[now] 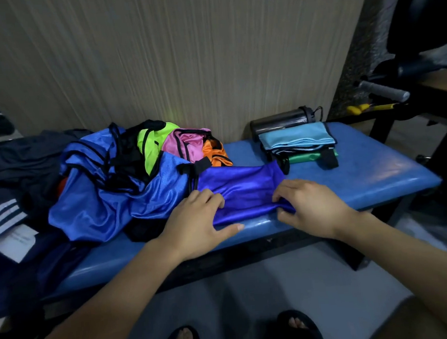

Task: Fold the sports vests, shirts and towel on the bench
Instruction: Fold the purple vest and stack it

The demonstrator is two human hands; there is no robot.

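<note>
- Bench (pixel 364 174): blue padded top, set against a panelled wall; it carries all the garments.
- Blue vest (pixel 245 191): lies at the front edge of the bench, between the two hands, folded into a narrow band with black trim at its left end.
- Left hand (pixel 197 225): rests on the vest's left end, fingers curled onto the cloth, thumb stretched out along the bench edge below the fabric.
- Right hand (pixel 310 205): pinches the vest's right end; the fingertips bunch the cloth at the lower corner.
- Unfolded pile (pixel 106 189): to the left of the vest and touching it; mostly blue cloth with black trim, with lime-green (pixel 151 145), pink (pixel 188 142) and orange (pixel 215 154) pieces on top and behind.
- Folded stack (pixel 297 142): near the wall, right of the pile; light-blue item on top, a green one beneath. The layers between cannot be told apart.
- Dark bottle (pixel 282 120): lies on its side just behind the stack.
- Dark clothing (pixel 16 169): at the far left end, including a piece with white stripes.
</note>
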